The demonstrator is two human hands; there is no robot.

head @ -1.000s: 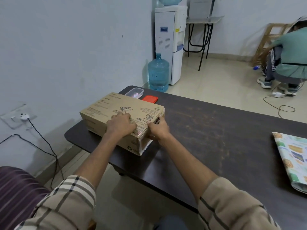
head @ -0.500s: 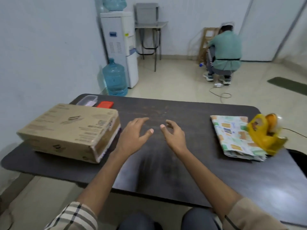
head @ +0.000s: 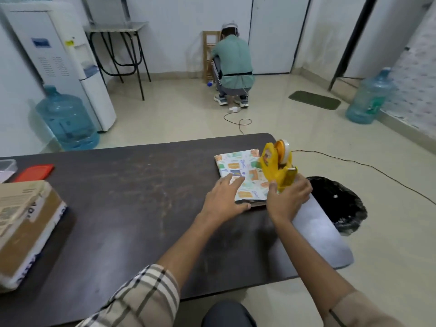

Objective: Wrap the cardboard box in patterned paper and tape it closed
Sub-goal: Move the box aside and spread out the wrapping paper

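1. Left hand. Your left hand lies palm down on the near left corner of the folded patterned paper. The fingers are straight and loosely spread, with the fingertips on the printed sheet. The thumb runs along the paper's near edge. This hand rests on the paper and grips nothing.

2. Right hand. Your right hand is at the near right corner of the paper. Its fingers are curled round the lower part of the yellow tape dispenser, and the thumb is on the side that faces the paper. The dispenser stands upright with the tape roll at the top. Your hand hides its base, so you cannot tell whether it sits on the paper or is lifted clear.

3. Task items. The patterned paper is a flat folded rectangle at the right end of the dark table, near the far edge. The cardboard box sits at the left end of the table, well apart from both hands. It is bare of paper, with its printed top facing up.

4. Other items. Beyond the box, a red lid and a clear container lie side by side at the far left of the table. A black bin bag stands on the floor off the right end. Across the room a person crouches, back toward you. A water dispenser stands at the left wall with a blue water bottle beside it.
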